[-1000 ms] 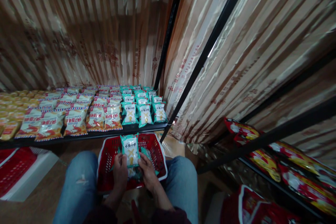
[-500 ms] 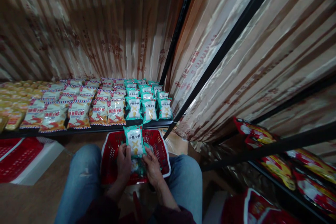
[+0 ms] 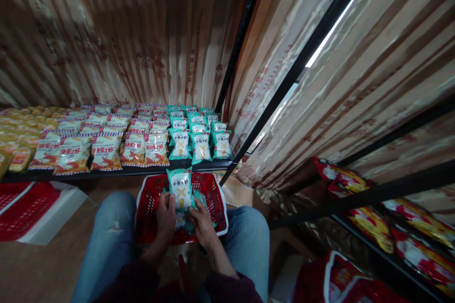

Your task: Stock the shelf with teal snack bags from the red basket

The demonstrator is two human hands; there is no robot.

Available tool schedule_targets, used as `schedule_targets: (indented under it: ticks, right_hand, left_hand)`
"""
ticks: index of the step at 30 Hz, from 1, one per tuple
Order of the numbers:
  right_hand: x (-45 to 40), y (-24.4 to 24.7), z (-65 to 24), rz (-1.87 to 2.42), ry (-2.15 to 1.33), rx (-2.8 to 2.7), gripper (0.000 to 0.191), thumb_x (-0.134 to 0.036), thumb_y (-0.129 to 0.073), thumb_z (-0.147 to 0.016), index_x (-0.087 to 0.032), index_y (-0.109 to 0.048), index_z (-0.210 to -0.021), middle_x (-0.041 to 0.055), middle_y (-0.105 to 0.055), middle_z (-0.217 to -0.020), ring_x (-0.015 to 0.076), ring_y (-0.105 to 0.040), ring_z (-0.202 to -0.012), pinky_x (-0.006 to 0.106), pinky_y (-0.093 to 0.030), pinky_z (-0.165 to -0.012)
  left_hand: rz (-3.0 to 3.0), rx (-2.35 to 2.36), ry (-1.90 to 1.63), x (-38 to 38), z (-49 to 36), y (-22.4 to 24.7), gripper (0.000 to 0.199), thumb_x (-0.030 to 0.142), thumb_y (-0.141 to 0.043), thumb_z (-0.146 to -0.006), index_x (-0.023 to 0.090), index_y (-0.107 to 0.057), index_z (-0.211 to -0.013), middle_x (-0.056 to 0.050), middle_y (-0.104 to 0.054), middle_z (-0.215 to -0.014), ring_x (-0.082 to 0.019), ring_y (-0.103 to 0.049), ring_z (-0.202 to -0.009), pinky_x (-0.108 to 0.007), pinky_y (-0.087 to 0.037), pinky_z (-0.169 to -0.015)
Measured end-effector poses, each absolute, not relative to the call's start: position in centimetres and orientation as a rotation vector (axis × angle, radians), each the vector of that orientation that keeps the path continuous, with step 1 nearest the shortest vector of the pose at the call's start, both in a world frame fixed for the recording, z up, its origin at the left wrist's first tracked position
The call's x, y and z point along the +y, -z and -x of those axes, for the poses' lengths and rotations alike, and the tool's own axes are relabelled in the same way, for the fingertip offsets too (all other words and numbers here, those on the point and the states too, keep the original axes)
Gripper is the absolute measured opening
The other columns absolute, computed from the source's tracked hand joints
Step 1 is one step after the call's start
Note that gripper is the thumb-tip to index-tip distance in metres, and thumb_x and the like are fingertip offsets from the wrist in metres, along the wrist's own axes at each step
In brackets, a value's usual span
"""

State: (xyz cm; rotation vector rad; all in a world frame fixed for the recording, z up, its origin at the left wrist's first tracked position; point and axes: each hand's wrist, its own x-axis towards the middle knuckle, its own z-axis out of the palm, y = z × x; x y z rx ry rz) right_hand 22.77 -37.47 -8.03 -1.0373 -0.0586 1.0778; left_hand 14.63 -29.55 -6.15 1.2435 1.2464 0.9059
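Observation:
A teal and white snack bag (image 3: pixel 180 188) is held upright over a red basket (image 3: pixel 144 208) between my knees. My left hand (image 3: pixel 166 215) pinches its lower left edge, and my right hand (image 3: pixel 203 221) has the lower right corner between thumb and fingers. More teal bags (image 3: pixel 199 199) lie in the basket, partly hidden by my hands. Just beyond, rows of matching teal bags (image 3: pixel 202 147) stand at the right end of a black shelf (image 3: pixel 135 170).
Orange and white bags (image 3: pixel 106 150) and yellow packs (image 3: pixel 19 158) fill the shelf leftward. Another red basket (image 3: pixel 28 208) is at the left. Black posts (image 3: pixel 284 97) rise at the right, near red and yellow bags (image 3: pixel 369 222) and a further red basket (image 3: pixel 316 279).
The view has shifted slightly, and a bright gap now shows between the curtains at the right. Both hands keep the same hold on the teal bag.

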Motion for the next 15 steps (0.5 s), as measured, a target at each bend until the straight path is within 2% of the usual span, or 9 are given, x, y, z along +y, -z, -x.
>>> schedule_targets:
  ticks: [9, 15]
  right_hand:
    - [-37.6, 7.4, -22.7, 1.008, -1.072, -0.059, 0.048, -0.02, -0.075, -0.05, -0.024, -0.068, -0.097, -0.0018, -0.07, -0.084, 0.0132, -0.061, -0.071, 0.023, -0.045, -0.064]
    - [-37.6, 8.8, -23.0, 1.049, -1.011, -0.043, 0.048, -0.02, -0.076, -0.05, -0.024, -0.068, -0.097, -0.0003, -0.068, -0.097, 0.0156, -0.063, -0.081, 0.028, -0.05, -0.075]
  left_hand:
    - [-1.243, 1.317, -0.878, -29.1, -14.4, 7.1, 0.027, 0.041, -0.052, -0.07, 0.019, -0.051, -0.086, -0.008, -0.063, -0.084, -0.023, -0.062, -0.082, -0.036, -0.049, -0.076]
    - [-1.215, 1.275, -0.904, -29.0, -14.8, 7.6, 0.024, 0.038, -0.058, -0.065, 0.02, -0.052, -0.079, -0.004, -0.062, -0.075, -0.021, -0.062, -0.075, -0.035, -0.049, -0.073]
